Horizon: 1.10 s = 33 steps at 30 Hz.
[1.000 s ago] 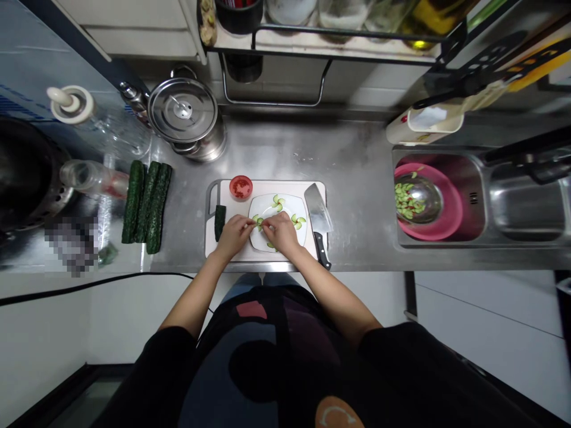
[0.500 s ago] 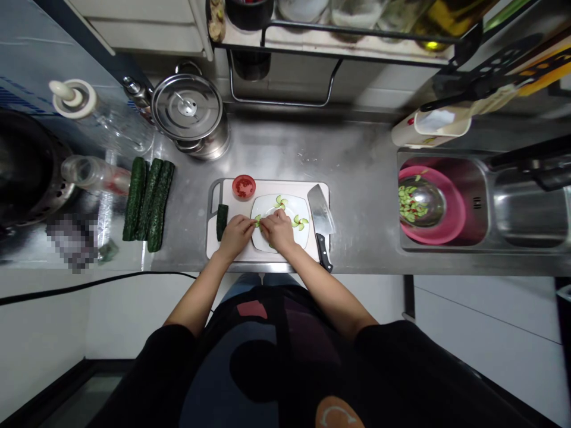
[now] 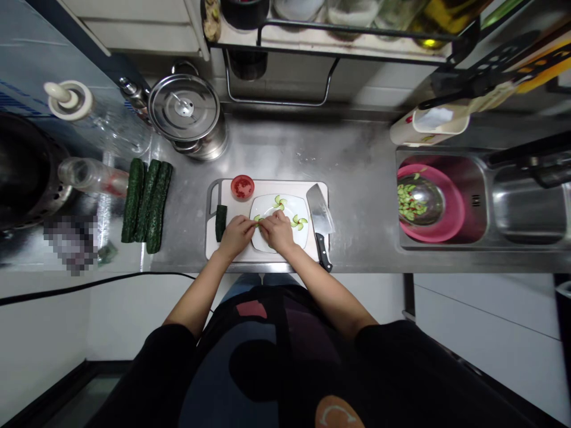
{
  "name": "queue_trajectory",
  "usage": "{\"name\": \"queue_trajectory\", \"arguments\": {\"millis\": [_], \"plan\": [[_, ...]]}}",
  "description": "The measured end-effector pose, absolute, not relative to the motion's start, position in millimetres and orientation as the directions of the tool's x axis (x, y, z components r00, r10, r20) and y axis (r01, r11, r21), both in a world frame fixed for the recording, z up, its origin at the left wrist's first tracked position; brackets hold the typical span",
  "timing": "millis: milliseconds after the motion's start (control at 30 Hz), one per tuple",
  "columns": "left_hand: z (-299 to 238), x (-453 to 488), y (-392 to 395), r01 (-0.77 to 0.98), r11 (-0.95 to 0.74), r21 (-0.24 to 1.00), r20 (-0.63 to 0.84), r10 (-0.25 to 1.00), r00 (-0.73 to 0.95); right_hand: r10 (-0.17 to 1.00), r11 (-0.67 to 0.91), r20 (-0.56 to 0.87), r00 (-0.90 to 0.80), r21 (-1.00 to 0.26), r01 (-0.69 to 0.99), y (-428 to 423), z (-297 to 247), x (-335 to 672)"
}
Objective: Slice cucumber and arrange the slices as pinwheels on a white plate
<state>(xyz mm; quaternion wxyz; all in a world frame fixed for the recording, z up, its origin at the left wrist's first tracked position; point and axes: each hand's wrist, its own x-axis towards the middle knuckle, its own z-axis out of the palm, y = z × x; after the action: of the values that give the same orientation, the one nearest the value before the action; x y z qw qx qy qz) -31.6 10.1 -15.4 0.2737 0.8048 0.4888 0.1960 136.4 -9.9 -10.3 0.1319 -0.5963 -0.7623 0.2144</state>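
Observation:
At the left rim of the white plate, my left hand and my right hand meet with fingers pinched together. Between their fingertips is a small green cucumber slice, partly covered by the fingers. Curved cucumber slices lie in a pinwheel at the plate's right and in another cluster at its far side. Beneath the plate is a white cutting board. A dark cucumber chunk lies beside my left hand, and a red bowl of small red bits stands behind it.
A cleaver lies on the board's right side, its handle over the front edge. Whole cucumbers and a lidded steel pot stand left. In the sink at right, a pink basin holds a bowl of cut pieces. A shelf rack overhangs the back.
The view has shifted very slightly. Both hands stay at the plate's left rim, with only a tiny change in the fingers.

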Motion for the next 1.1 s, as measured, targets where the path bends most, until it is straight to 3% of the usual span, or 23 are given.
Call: {"name": "queue_trajectory", "arguments": {"millis": [467, 800, 933, 1100], "plan": [[-12.3, -31.5, 10.5, 0.67, -0.396, 0.628, 0.073, 0.887, 0.456, 0.97, 0.091, -0.145, -0.195, -0.526, 0.845, -10.3, -2.2, 139.7], [-9.4, -34.1, 11.6, 0.659, -0.38, 0.649, 0.13, 0.909, 0.396, 0.988, 0.11, -0.024, -0.152, -0.586, 0.803, -12.3, -4.0, 144.0], [4.1, -34.8, 8.9, 0.681, -0.26, 0.685, 0.077, 0.955, 0.288, 0.995, 0.096, 0.085, -0.054, -0.636, 0.766, -18.3, 4.1, 157.1], [18.4, -32.6, -6.6, 0.672, 0.079, 0.736, -0.162, 0.985, 0.062, 0.969, -0.013, 0.178, 0.173, -0.66, 0.751, -40.1, 11.6, 186.1]]}}
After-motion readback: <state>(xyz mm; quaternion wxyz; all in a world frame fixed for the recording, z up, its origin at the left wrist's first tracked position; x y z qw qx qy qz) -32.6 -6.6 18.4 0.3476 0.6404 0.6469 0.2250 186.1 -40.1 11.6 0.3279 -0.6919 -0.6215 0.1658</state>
